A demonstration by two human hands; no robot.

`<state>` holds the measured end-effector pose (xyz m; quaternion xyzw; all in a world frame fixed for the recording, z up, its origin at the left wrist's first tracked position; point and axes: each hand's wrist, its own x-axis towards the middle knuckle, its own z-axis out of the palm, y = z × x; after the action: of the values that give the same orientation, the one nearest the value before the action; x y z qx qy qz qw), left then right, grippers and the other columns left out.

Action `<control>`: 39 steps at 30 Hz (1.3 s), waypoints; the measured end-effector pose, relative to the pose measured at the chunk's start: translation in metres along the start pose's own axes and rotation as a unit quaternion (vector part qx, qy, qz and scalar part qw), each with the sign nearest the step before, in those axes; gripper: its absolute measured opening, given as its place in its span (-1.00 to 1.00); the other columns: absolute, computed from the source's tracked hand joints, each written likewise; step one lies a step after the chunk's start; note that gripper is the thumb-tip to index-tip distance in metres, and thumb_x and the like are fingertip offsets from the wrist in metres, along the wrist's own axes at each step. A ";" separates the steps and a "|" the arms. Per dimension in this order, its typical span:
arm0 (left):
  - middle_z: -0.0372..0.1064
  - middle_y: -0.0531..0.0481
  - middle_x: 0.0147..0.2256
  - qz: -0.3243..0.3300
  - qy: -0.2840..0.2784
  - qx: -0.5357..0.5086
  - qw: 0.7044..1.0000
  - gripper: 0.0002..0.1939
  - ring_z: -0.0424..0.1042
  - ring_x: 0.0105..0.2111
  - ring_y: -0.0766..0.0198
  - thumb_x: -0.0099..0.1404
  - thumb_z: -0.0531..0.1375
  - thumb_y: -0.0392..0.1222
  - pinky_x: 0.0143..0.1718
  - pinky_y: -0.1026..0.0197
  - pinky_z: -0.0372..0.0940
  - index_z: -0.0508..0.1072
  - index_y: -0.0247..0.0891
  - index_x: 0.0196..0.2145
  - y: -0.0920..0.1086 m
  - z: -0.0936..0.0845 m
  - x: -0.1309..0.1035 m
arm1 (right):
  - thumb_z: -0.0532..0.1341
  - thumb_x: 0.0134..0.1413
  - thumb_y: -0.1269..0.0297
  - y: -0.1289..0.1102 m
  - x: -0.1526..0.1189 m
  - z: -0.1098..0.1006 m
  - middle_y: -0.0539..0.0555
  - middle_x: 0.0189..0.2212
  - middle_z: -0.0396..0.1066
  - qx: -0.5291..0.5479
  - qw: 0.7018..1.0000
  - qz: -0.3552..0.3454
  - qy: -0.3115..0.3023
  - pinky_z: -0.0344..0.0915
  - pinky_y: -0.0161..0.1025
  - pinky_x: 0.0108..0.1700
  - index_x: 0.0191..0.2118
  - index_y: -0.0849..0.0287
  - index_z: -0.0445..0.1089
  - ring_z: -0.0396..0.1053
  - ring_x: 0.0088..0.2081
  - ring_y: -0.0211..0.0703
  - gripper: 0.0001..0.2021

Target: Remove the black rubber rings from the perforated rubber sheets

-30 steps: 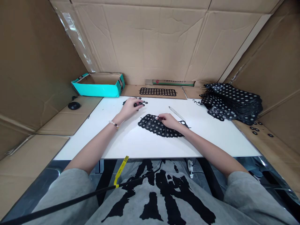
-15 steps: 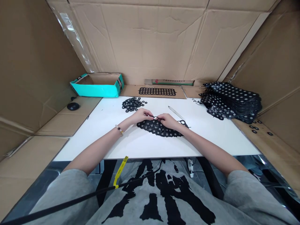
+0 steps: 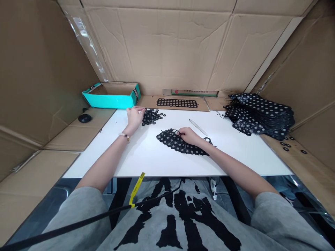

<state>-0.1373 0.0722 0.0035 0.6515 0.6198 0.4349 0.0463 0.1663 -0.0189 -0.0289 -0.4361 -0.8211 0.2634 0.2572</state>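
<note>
We see wht tbl [image 3: 154, 165]. On it: sm blk rings [image 3: 150, 117] in pile, dotted blk pc [image 3: 178, 143], pen [image 3: 198, 127], big dotted stack [image 3: 269, 116] @ far R.

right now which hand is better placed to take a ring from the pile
Probably the left hand: its fingers are at the edge of the pile of black rings. The right hand is farther from it and pinches the dotted black sheet.

The left hand [image 3: 134, 118] has left the dotted black sheet [image 3: 171, 140] and is now beside the ring pile's [image 3: 150, 118] left edge.
</note>
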 end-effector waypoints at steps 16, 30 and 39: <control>0.46 -0.07 -0.02 0.245 -0.379 -0.092 0.888 -0.56 0.27 0.02 0.08 0.28 0.15 0.10 0.09 0.10 0.13 0.50 -0.13 0.01 0.066 0.004 -0.045 | -0.01 -0.11 0.65 -0.012 -0.003 -0.006 0.07 -0.21 0.56 0.051 0.999 -0.012 0.006 0.27 -0.24 -0.05 -0.26 0.19 0.55 0.44 -0.17 -0.12 -0.56; 0.55 -0.07 -0.30 0.039 -0.372 -0.224 0.900 -0.70 0.46 -0.28 0.16 0.04 0.31 -0.04 -0.18 0.16 0.29 0.61 -0.29 -0.31 0.067 0.023 -0.054 | -0.03 -0.17 0.56 -0.014 -0.001 -0.013 0.04 -0.29 0.52 0.097 0.995 0.030 0.012 0.23 -0.23 -0.06 -0.24 0.21 0.52 0.39 -0.21 -0.13 -0.56; 0.57 -0.04 -0.34 0.069 -0.261 -0.151 0.951 -0.81 0.47 -0.33 0.17 0.12 0.24 -0.15 -0.23 0.18 0.29 0.61 -0.26 -0.37 0.084 0.022 -0.072 | 0.05 0.03 0.26 -0.018 0.003 -0.017 0.05 -0.37 0.45 0.209 0.972 0.106 -0.013 0.21 -0.21 -0.17 -0.36 0.20 0.49 0.30 -0.31 -0.16 -0.73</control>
<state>-0.0486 0.0021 0.0033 0.7689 0.4668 0.3402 0.2740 0.1654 -0.0212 -0.0042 -0.4535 -0.7003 0.4608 0.3027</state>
